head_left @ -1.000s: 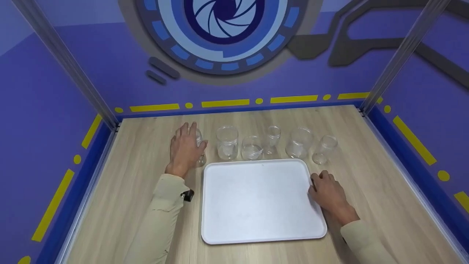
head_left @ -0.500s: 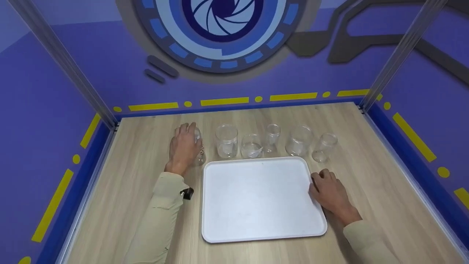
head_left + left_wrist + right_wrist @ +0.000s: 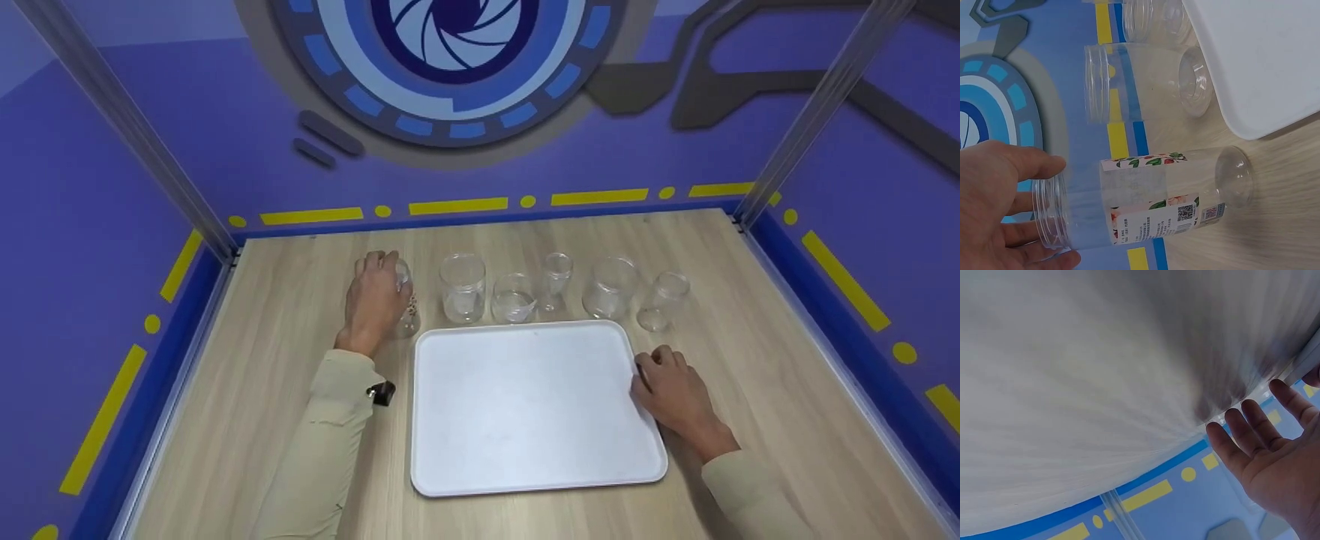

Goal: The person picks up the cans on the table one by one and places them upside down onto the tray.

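My left hand (image 3: 373,300) grips a clear jar (image 3: 409,304) at the far left of the row. In the left wrist view its fingers and thumb curl round the ridged rim of this jar (image 3: 1145,202), which stands upright on the table and bears a floral label with a QR code. My right hand (image 3: 675,394) rests at the right edge of the white tray (image 3: 536,409). In the right wrist view the fingers of this hand (image 3: 1280,461) reach down loosely to the table, the thumb by the tray's edge (image 3: 1306,360).
Behind the tray stands a row of clear vessels: a tall jar (image 3: 463,289), a low cup (image 3: 514,300), a narrow-waisted glass (image 3: 556,281), a wide jar (image 3: 611,289) and another slim vessel (image 3: 665,300). Blue-purple panels (image 3: 480,176) enclose the wooden table (image 3: 247,360) at back and sides.
My left thumb has drawn in against the jar, and the jar has turned so that its patterned label shows beside the hand. The right hand and tray stay in place.
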Tool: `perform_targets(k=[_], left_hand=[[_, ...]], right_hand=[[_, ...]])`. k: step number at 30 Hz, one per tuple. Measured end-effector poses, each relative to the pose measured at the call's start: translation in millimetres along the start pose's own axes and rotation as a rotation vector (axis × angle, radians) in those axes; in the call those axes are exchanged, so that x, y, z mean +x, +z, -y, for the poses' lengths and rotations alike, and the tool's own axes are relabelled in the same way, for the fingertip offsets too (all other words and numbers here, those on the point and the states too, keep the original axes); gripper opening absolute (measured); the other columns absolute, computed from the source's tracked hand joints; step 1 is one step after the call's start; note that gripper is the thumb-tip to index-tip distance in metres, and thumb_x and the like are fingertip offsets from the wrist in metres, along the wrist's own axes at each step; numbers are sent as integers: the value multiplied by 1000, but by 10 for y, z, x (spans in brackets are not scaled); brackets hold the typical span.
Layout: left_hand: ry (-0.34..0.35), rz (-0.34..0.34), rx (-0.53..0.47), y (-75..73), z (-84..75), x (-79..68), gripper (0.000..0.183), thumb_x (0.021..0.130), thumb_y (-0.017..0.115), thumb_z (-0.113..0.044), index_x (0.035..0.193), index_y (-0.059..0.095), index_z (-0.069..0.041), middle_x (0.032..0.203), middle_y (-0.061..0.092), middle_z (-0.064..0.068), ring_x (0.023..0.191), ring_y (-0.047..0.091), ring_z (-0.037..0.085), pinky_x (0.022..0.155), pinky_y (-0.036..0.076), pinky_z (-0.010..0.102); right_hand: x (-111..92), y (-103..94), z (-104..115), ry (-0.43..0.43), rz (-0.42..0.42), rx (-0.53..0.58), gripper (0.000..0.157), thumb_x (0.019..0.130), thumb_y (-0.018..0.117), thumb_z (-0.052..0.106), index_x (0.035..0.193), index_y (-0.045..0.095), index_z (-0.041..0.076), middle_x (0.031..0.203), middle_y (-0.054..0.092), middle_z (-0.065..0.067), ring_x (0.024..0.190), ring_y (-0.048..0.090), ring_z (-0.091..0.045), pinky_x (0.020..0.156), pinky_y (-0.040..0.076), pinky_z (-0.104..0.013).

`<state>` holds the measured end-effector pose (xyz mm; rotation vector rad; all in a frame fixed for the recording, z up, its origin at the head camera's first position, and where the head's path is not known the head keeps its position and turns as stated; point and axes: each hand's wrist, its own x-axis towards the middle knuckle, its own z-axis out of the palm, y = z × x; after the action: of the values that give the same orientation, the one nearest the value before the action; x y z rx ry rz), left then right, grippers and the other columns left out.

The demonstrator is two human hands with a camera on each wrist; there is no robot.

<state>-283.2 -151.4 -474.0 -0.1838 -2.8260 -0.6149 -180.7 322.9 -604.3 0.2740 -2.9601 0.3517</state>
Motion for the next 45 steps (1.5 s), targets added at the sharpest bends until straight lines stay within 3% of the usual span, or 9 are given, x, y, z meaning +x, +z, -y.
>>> perform_targets(k=[14,25,36,45], left_hand=[[26,-5,12,-27,2,14,50,100,70,-16,145,59,2,140,57,27,128,54,44,104,49,54],[103,-24,160,-113,-124,-17,45,102,68,-17,144,64,-5,137,57,29,120,57,44,90,56,53],[167,-87,209,-230,-238,-123,40,101,69,-16,139,66,-4,135,58,28,118,59,45,90,53,56],[162,-101,207,-341,-305,-194,43,103,69,-21,143,64,-6,139,57,26,121,58,43,93,52,56]], right_hand=[[9,18,-9,-13,-22,-11,31,101,63,16,126,67,-2,115,56,-25,102,58,-44,81,53,-61],[-4,15,1,-3,-23,0,30,101,64,16,125,67,-2,115,56,-25,102,57,-44,82,52,-62],[-10,21,13,6,-15,22,32,100,63,17,126,67,-2,116,57,-25,106,57,-45,83,51,-64],[1,16,20,10,-20,19,30,101,63,16,124,67,-2,116,57,-26,106,57,-46,84,51,-65]])
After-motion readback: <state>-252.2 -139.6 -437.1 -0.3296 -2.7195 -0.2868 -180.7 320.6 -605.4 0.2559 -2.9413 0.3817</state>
